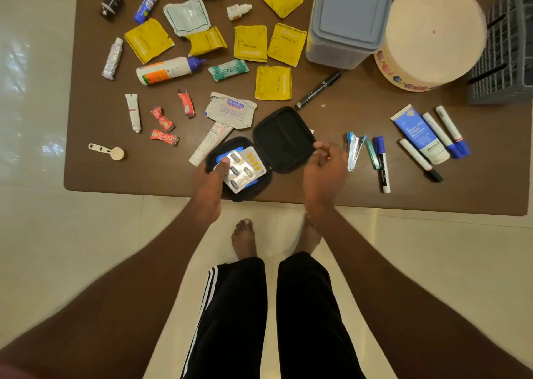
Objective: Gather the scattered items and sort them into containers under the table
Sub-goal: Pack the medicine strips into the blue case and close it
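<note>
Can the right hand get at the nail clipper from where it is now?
Probably yes. The right hand hovers just left of the nail clipper, which lies flat on the table with nothing on it. The hand may already hold something small, hard to tell.

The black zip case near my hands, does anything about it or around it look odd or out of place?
The black zip case lies open. The blister strips in it sit askew under the left hand. Beside it, the plaster packet looks torn open and crumpled.

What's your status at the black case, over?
Left hand pinching blister packs over open black case. Right hand loosely curled beside the lid, apparently empty. Cream tube touching the case's left edge.
</note>
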The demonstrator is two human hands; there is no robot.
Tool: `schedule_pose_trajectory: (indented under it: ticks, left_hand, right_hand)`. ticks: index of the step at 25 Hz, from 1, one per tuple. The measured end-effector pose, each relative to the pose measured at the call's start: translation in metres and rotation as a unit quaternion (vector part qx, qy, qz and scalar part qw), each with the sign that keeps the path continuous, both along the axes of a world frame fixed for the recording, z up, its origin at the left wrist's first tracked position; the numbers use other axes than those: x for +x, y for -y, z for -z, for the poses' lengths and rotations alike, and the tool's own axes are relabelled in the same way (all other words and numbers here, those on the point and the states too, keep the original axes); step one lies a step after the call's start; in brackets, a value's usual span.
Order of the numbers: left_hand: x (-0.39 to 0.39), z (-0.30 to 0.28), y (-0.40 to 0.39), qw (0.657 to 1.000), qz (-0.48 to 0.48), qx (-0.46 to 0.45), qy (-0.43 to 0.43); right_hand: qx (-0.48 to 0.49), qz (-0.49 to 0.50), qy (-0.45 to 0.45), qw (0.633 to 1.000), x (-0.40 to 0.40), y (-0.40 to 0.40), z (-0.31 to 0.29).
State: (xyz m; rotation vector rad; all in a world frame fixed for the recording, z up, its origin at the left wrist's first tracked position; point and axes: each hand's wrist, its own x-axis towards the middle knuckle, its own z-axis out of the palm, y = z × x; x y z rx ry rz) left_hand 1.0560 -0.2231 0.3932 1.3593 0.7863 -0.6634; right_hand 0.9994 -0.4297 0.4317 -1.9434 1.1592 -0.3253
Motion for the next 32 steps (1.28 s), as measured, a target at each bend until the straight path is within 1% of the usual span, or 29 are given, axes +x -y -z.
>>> schedule_pose_trajectory:
  ticks: [2,3,5,7,8,10,13,14,15,16,17,18,19,21,22,24,25,26,28,29,31,32]
  left_hand:
    - [-0.003,-0.001,-0.004,0.999,-0.012,-0.025,0.02]
    - [-0.003,-0.001,-0.002,0.999,-0.019,-0.033,0.029]
    - [-0.003,-0.001,0.003,0.999,-0.018,-0.036,0.026]
    - [-0.002,-0.004,0.01,1.0,-0.004,-0.029,-0.008]
    - [-0.002,-0.005,0.014,0.999,0.002,-0.026,-0.024]
    - [0.0,-0.008,0.014,0.999,-0.007,-0.031,-0.025]
    - [0.002,-0.011,0.007,0.998,-0.025,-0.043,-0.025]
    - [0.002,-0.012,0.006,0.998,-0.037,-0.048,-0.028]
    - [0.001,-0.012,0.005,0.997,-0.05,-0.052,-0.031]
    - [0.001,-0.012,0.004,0.996,-0.062,-0.053,-0.033]
    - [0.001,-0.012,0.004,0.996,-0.068,-0.053,-0.033]
    - [0.0,-0.013,0.005,0.995,-0.075,-0.053,-0.032]
    - [-0.001,-0.012,0.006,0.995,-0.079,-0.052,-0.03]
    - [-0.003,-0.012,0.008,0.995,-0.084,-0.058,-0.023]
    - [-0.005,-0.012,0.009,0.994,-0.086,-0.063,-0.021]
    - [-0.006,-0.009,0.009,0.993,-0.092,-0.075,-0.017]
    - [-0.007,-0.008,0.009,0.992,-0.095,-0.081,-0.016]
    - [-0.007,-0.007,0.009,0.991,-0.098,-0.084,-0.017]
    - [-0.006,-0.006,0.014,0.991,-0.104,-0.087,-0.02]
    - [-0.006,-0.006,0.018,0.991,-0.103,-0.086,-0.021]
    - [-0.007,-0.01,0.026,0.99,-0.104,-0.091,-0.021]
    - [-0.007,-0.011,0.031,0.99,-0.104,-0.095,-0.021]
  right_hand:
    - [0.058,0.088,-0.013,0.994,0.002,0.019,0.001]
    - [0.08,0.102,-0.023,0.991,0.002,0.027,0.002]
    - [0.106,0.058,-0.054,0.991,0.002,0.034,0.007]
    - [0.126,-0.02,-0.087,0.988,0.006,0.029,0.009]
    - [0.136,-0.043,-0.098,0.985,0.009,0.027,0.01]
    - [0.15,-0.047,-0.071,0.985,0.017,0.02,0.008]
    - [0.167,-0.022,0.02,0.985,0.022,0.016,0.009]
    - [0.156,-0.015,0.029,0.987,0.021,0.017,0.009]
    - [0.136,-0.016,0.017,0.99,0.021,0.022,0.013]
    - [0.104,-0.033,-0.018,0.994,0.021,0.029,0.018]
    - [0.06,-0.075,-0.067,0.993,0.021,0.036,0.026]
    - [0.02,-0.136,-0.117,0.984,0.021,0.041,0.031]
    - [-0.017,-0.194,-0.145,0.97,0.023,0.044,0.037]
    - [-0.09,-0.282,-0.167,0.94,0.03,0.045,0.042]
    - [-0.117,-0.313,-0.183,0.924,0.034,0.044,0.04]
    - [-0.124,-0.346,-0.198,0.908,0.042,0.049,0.037]
    - [-0.1,-0.34,-0.197,0.914,0.046,0.054,0.036]
    - [-0.057,-0.313,-0.192,0.928,0.049,0.059,0.031]
    - [0.048,-0.231,-0.166,0.957,0.049,0.069,0.022]
    - [0.086,-0.184,-0.144,0.969,0.048,0.073,0.017]
    - [0.124,-0.107,-0.09,0.982,0.041,0.077,0.005]
    - [0.119,-0.087,-0.062,0.987,0.036,0.075,-0.003]
